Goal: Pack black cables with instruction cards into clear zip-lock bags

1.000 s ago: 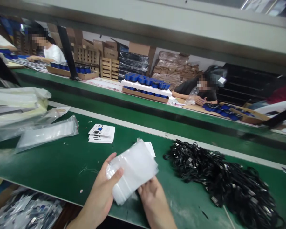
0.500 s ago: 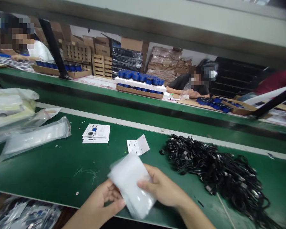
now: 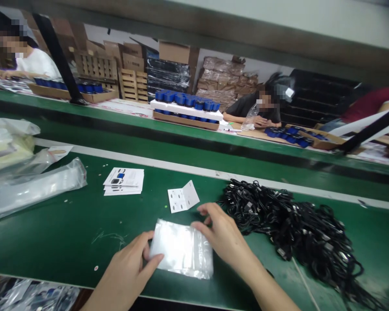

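Clear zip-lock bag (image 3: 181, 249): lies flat on the green bench (image 3: 61, 246), close to its near edge, between the two hands.

Left hand (image 3: 126, 268): grasps the bag's left edge, thumb on top and fingers tucked beneath.

Right hand (image 3: 223, 233): relaxed and curved, fingertips (image 3: 201, 225) at the bag's upper right corner, with no visible grip.

12 o'clock: a folded white card with printed circles (image 3: 183, 196) lies just beyond the bag, not touching it.

10 o'clock: a small stack of printed leaflets (image 3: 123, 181) sits squared on the bench.

9 o'clock: a long clear plastic sleeve (image 3: 35, 188) lies on the bench, with a pale bundle of plastic bags (image 3: 6, 142) at the far end.

3 o'clock: a large heap of coiled black cables (image 3: 288, 220) sits just beside the right hand.

7 o'clock: bagged items (image 3: 32, 296) lie below the bench edge, too blurred to identify.

Far bench, 12 o'clock: blue-capped items stand on white foam (image 3: 186, 105) over a cardboard tray (image 3: 184, 122).

Far bench, 1 o'clock: a co-worker in a dark shirt (image 3: 246, 106) has both hands near a clear plastic bag (image 3: 250, 117).

Far bench, 11 o'clock: a co-worker in a white shirt (image 3: 37, 64) sits behind more blue-capped items (image 3: 90, 88).

Background: stacked cartons (image 3: 171, 52) and wooden pallets (image 3: 132, 86).
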`<state>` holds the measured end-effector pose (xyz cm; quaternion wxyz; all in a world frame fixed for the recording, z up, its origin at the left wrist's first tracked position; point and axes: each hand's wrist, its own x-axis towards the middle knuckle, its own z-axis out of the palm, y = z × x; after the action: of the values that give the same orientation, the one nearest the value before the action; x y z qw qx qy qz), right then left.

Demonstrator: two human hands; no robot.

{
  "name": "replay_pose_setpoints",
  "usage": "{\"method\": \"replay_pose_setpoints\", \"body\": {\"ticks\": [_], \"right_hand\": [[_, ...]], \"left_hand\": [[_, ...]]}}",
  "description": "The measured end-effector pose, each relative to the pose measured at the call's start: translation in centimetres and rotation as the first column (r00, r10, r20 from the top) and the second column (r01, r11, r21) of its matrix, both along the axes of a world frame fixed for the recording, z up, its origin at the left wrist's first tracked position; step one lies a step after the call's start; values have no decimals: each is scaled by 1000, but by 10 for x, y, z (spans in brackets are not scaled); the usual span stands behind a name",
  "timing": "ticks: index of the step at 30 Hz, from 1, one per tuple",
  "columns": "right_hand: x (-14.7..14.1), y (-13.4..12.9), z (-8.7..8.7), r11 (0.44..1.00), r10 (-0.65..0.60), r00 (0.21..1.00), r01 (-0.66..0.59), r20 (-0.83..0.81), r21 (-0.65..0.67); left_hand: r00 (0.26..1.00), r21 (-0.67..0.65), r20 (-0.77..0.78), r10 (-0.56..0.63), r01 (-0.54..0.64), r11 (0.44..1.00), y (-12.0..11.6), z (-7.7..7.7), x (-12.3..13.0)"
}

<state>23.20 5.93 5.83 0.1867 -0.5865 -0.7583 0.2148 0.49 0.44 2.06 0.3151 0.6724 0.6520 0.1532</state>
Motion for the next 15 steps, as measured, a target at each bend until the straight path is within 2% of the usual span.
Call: {"method": "replay_pose_setpoints", "body": {"ticks": [2, 3, 6, 8, 10, 13, 15], "right_hand": [[-1, 1, 2, 990, -52, 998, 46, 41, 136], [-2, 3, 4, 981, -40, 997, 27, 63, 190], [-9, 10, 7, 951, 109, 982, -149, 157, 271], [-12, 16, 5, 922, 209, 947, -274, 246, 273], [-11, 22, -2, 909, 242, 915, -330, 323, 255], [-4, 28, -16, 923, 219, 904, -314, 368, 223], [3, 28, -23, 929, 221, 903, -310, 370, 203]], "left_hand": [[1000, 38, -30, 2, -1, 999, 0, -3, -1], [999, 52, -37, 7, -6, 999, 1, -4, -1], [999, 75, -37, 34, -31, 997, 1, -6, -2], [998, 79, -26, 52, -50, 996, 1, -6, -3], [999, 81, -21, 49, -47, 996, 0, -6, -5], [997, 147, -72, 32, -21, 989, -2, -5, -7], [992, 270, -122, 25, 9, 963, -3, -6, -7]]}}
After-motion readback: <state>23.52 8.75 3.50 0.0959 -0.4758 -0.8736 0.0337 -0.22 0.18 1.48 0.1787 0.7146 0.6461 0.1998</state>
